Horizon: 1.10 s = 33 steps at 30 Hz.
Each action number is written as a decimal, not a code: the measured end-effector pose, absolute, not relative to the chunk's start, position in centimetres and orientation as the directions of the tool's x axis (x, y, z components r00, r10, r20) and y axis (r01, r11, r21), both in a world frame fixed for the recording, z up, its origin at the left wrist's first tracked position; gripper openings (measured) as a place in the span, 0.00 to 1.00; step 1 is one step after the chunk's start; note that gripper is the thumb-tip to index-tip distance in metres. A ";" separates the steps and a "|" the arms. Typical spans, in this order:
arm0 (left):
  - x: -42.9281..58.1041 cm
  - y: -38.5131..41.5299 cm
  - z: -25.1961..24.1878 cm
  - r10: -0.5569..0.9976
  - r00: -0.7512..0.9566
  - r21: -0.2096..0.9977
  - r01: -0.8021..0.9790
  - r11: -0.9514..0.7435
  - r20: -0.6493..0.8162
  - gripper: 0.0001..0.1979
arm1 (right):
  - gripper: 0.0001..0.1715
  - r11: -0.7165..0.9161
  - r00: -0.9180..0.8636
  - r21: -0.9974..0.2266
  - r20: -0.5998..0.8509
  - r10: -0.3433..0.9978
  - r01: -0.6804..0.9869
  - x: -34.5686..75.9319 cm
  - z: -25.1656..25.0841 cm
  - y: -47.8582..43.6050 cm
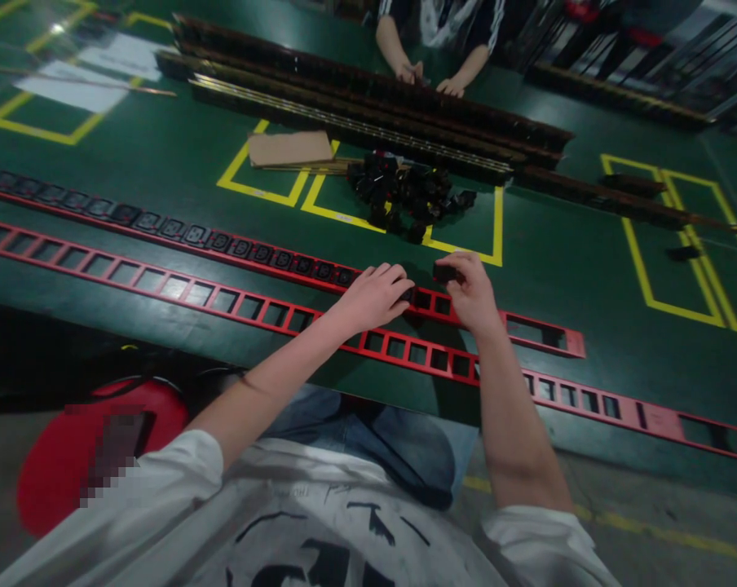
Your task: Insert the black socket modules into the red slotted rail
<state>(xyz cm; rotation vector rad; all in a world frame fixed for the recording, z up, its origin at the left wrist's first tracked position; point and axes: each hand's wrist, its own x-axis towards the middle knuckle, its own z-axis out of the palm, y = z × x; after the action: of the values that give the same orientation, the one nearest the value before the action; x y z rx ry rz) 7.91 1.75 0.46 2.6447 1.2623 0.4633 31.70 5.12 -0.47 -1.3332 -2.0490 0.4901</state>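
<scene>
A long red frame (433, 303) with square openings lies across the table, its left stretch filled with a row of black sockets (262, 253). My left hand (374, 298) rests over this frame at the end of the row. Its closed fingers are on a black socket (408, 295), partly hidden beneath them. Just to the right, above the frame, my right hand (474, 293) pinches another black socket (445, 273) between thumb and fingers. Nearer to me, a second red frame (396, 349) with bare openings runs under both forearms.
A pile of black parts (405, 191) lies beyond the frames, beside a piece of cardboard (290, 148). Long dark metal rails (344, 122) cross the table farther back. Another person's hands (430, 80) are behind them. A red stool (44, 481) stands at lower left.
</scene>
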 end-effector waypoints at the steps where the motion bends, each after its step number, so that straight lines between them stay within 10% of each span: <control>1: 7.9 1.7 0.5 0.780 0.592 0.288 0.725 -0.625 0.203 0.17 | 0.27 0.418 -0.273 -0.629 0.318 0.908 0.656 31.6 -0.6 5.1; 12: 7.9 1.6 0.8 0.782 0.604 0.276 0.733 -0.622 0.158 0.23 | 0.39 0.442 -0.308 -0.633 0.317 0.897 0.636 31.5 -1.0 5.1; 33: 7.5 1.5 0.9 0.753 0.642 0.285 0.702 -0.652 0.141 0.21 | 0.11 0.432 -0.266 -0.508 0.368 0.891 0.745 29.2 0.1 0.4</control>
<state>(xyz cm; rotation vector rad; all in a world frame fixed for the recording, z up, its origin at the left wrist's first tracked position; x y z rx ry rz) 7.53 1.46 0.91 2.6573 1.1929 0.3667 29.25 0.38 0.05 -1.3720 -2.0775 0.3101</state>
